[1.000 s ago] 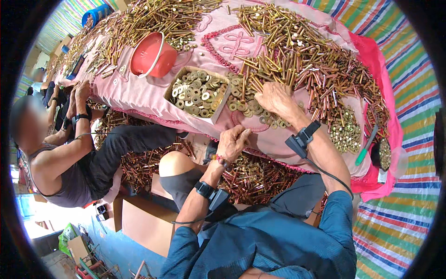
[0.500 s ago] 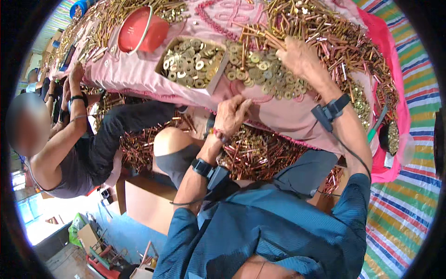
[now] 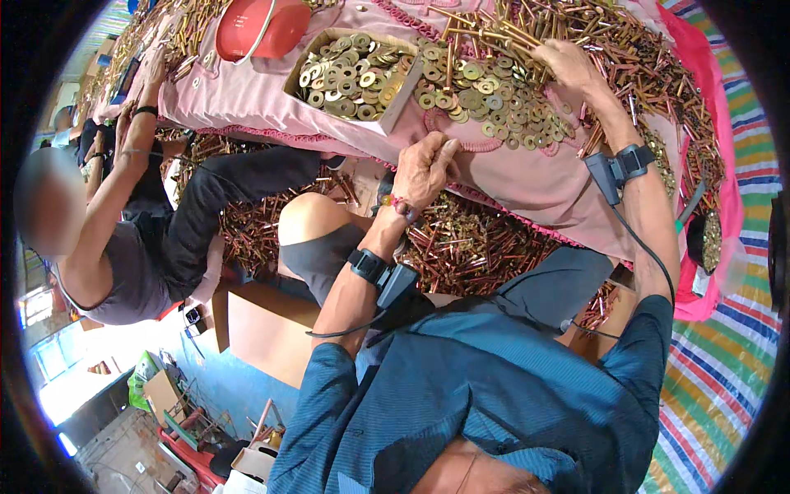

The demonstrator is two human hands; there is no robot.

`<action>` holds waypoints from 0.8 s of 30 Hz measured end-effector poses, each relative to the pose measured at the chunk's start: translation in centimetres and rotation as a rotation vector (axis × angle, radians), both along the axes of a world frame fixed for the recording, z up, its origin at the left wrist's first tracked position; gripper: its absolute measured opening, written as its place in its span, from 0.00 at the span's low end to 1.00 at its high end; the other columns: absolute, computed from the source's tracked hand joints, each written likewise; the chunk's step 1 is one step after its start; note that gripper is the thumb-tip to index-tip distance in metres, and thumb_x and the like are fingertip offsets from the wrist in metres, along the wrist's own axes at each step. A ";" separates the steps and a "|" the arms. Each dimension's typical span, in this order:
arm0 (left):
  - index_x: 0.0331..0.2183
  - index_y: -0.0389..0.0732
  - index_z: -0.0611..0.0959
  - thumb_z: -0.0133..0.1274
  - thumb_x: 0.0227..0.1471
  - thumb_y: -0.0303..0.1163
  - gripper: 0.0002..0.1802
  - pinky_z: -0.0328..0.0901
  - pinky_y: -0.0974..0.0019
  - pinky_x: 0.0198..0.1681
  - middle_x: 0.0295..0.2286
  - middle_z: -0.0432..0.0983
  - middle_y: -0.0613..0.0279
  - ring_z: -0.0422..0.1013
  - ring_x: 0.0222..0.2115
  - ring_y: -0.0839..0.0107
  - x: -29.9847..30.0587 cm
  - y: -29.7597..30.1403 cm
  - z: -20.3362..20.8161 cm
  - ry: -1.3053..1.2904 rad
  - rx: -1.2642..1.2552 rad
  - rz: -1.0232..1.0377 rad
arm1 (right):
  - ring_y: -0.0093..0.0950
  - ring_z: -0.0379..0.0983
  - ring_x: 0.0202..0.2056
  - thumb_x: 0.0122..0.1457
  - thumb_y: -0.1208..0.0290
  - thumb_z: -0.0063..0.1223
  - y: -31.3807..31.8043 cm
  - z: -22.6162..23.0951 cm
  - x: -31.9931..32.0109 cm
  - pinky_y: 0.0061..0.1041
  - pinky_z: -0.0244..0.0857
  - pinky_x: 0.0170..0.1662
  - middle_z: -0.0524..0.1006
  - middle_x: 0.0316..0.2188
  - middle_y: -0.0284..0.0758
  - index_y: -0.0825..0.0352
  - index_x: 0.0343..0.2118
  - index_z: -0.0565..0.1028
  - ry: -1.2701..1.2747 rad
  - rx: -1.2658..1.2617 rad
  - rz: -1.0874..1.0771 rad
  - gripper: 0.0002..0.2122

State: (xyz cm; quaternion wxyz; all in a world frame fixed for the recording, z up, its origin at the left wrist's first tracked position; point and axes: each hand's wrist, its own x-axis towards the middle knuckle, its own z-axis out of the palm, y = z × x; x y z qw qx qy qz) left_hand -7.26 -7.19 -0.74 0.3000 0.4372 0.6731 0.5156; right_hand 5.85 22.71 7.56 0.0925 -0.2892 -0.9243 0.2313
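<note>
My left hand (image 3: pixel 425 170) is closed in front of the cloth-covered table's near edge, thumb against curled fingers; whatever it holds is hidden. Farther to the right, my right hand (image 3: pixel 573 70) has its fingers curled at the ends of several long golden bolts (image 3: pixel 494 30), beside a big heap of bolts (image 3: pixel 646 78). Loose brass-coloured washers (image 3: pixel 502 103) lie spread between my hands. To their left, a cardboard box (image 3: pixel 401 114) is filled with more washers (image 3: pixel 350 78).
A red bucket (image 3: pixel 262 29) with a white handle stands at the back left. Bolts (image 3: pixel 469 247) are also piled below the table edge. Another person (image 3: pixel 123 255) sits at the left with arms on the table. An open carton (image 3: pixel 267 333) is beside my knee.
The view has shifted, so the table sits higher and farther right. My right hand has drawn slightly right along the bolts. The left hand stays closed near the table edge.
</note>
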 end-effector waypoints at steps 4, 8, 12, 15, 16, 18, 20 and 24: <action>0.27 0.37 0.76 0.49 0.64 0.37 0.16 0.67 0.62 0.24 0.16 0.77 0.58 0.76 0.18 0.64 0.3 0.1 -0.1 -0.013 0.015 0.044 | 0.13 0.60 0.16 0.61 0.61 0.53 1.2 -0.5 0.7 0.18 0.52 0.17 0.66 0.18 0.23 0.64 0.28 0.75 0.138 -0.571 -0.274 0.11; 0.29 0.37 0.76 0.48 0.65 0.37 0.15 0.67 0.63 0.22 0.16 0.77 0.58 0.75 0.18 0.67 0.3 -0.2 -0.9 0.079 0.018 0.061 | 0.13 0.62 0.17 0.59 0.67 0.59 2.8 -3.1 0.6 0.12 0.51 0.13 0.68 0.20 0.23 0.68 0.38 0.77 0.429 -0.811 -0.485 0.10; 0.34 0.35 0.79 0.47 0.66 0.37 0.15 0.67 0.68 0.23 0.17 0.77 0.59 0.73 0.18 0.73 1.1 -0.2 0.5 0.008 -0.056 0.080 | 0.16 0.71 0.25 0.59 0.73 0.59 2.7 -2.2 1.3 0.14 0.68 0.25 0.77 0.29 0.29 0.73 0.50 0.76 0.442 -0.663 -0.310 0.17; 0.31 0.37 0.77 0.48 0.65 0.36 0.13 0.67 0.66 0.22 0.14 0.75 0.59 0.74 0.16 0.69 1.3 -0.1 0.4 0.029 -0.007 0.096 | 0.22 0.77 0.33 0.58 0.76 0.57 2.5 -2.0 1.4 0.19 0.73 0.31 0.81 0.38 0.39 0.77 0.50 0.75 0.698 -0.500 -0.350 0.17; 0.31 0.38 0.77 0.49 0.65 0.36 0.13 0.66 0.65 0.21 0.14 0.75 0.59 0.74 0.16 0.69 1.4 0.3 0.2 0.015 0.020 0.100 | 0.22 0.77 0.33 0.58 0.76 0.57 3.2 -2.3 2.1 0.19 0.73 0.31 0.81 0.38 0.39 0.77 0.50 0.75 0.701 -0.487 -0.356 0.17; 0.32 0.37 0.79 0.49 0.65 0.36 0.14 0.66 0.67 0.22 0.15 0.75 0.61 0.74 0.17 0.72 1.5 0.7 0.3 0.041 0.002 0.096 | 0.26 0.80 0.33 0.53 0.78 0.59 4.4 -2.7 3.2 0.21 0.73 0.33 0.83 0.34 0.42 0.75 0.45 0.78 0.662 -0.214 -0.561 0.16; 0.32 0.37 0.81 0.50 0.65 0.37 0.14 0.66 0.69 0.23 0.16 0.76 0.62 0.73 0.18 0.76 1.2 0.3 0.4 0.101 -0.041 0.129 | 0.26 0.80 0.32 0.53 0.77 0.57 1.9 -1.2 3.6 0.23 0.73 0.33 0.83 0.32 0.41 0.72 0.43 0.80 0.478 -0.282 -0.488 0.14; 0.32 0.36 0.81 0.51 0.64 0.36 0.14 0.66 0.68 0.23 0.16 0.76 0.61 0.72 0.18 0.76 2.5 1.6 1.9 0.085 0.001 0.129 | 0.28 0.81 0.26 0.53 0.70 0.57 -1.1 -1.5 6.2 0.29 0.74 0.33 0.84 0.28 0.38 0.67 0.34 0.84 0.236 -0.108 -0.339 0.09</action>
